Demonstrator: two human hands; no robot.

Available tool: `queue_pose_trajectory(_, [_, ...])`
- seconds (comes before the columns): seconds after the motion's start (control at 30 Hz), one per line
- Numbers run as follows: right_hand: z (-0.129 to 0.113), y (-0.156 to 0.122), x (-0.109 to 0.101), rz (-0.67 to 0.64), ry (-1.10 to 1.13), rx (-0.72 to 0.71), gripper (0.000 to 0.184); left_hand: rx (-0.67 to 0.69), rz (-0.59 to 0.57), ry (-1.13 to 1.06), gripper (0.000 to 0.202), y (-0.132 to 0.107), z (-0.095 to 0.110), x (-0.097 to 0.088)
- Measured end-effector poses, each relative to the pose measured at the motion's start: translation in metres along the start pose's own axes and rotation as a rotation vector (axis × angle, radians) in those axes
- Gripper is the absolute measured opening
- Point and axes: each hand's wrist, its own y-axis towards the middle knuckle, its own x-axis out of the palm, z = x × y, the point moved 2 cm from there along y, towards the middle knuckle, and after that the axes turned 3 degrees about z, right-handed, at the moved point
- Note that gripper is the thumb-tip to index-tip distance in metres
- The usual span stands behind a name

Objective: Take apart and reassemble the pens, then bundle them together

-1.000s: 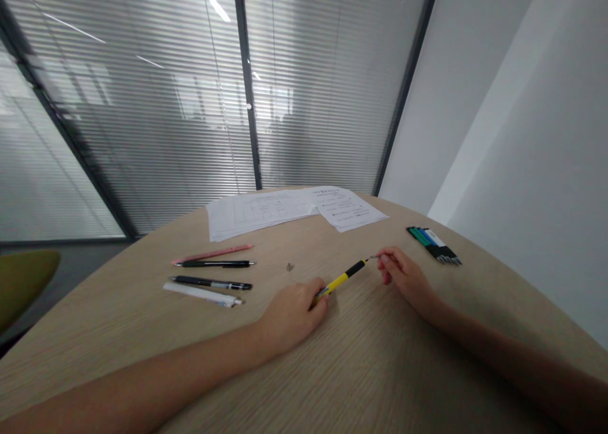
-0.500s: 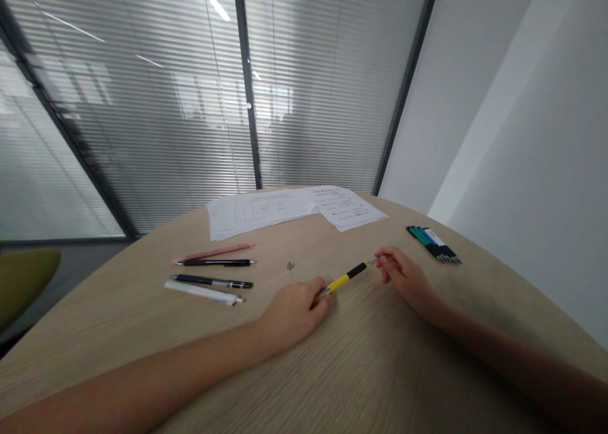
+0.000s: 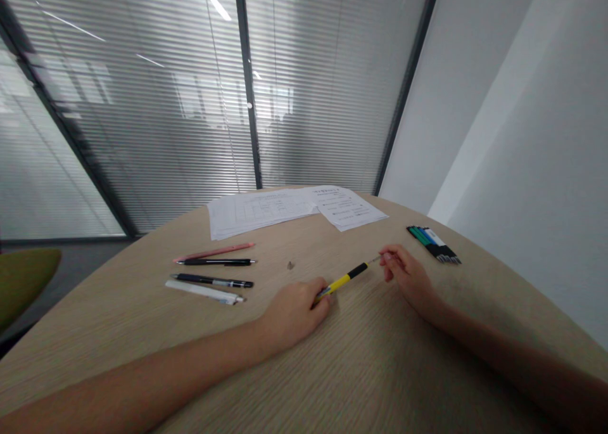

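Fingers of your left hand [image 3: 295, 308] were wrapped around the rear of a straight yellow pen with a black grip [image 3: 338, 284], slanting between your two hands. Your right hand [image 3: 405, 274] was nearly closed, thumb and forefinger pinched on a thin greyish sliver [image 3: 374, 259] at the pen's tip; its join with the pen was too fine to make out. The work looked partway: a tiny dark metallic-looking piece [image 3: 290, 265] lay loose nearby, perhaps a part already off, and your handling of the tip seemed unfinished. Leftward, a slim pink pen [image 3: 216, 251], glossy black pen [image 3: 216, 262], dark silver-banded pen [image 3: 211, 280] and smooth white pen [image 3: 202, 291] lay on the pale wood-grained desk [image 3: 380, 364]. Farther out were thin, overlapping printed white sheets [image 3: 259, 213] and a flat row of slender green, blue and black sticks [image 3: 432, 244].
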Motion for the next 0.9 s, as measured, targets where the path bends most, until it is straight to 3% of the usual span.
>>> queue_pose_trajectory(0.9, [-0.009,-0.002,0.001,-0.06,0.128,0.006,0.019,0.021,0.002,0.027,0.025,-0.001,0.001,0.0])
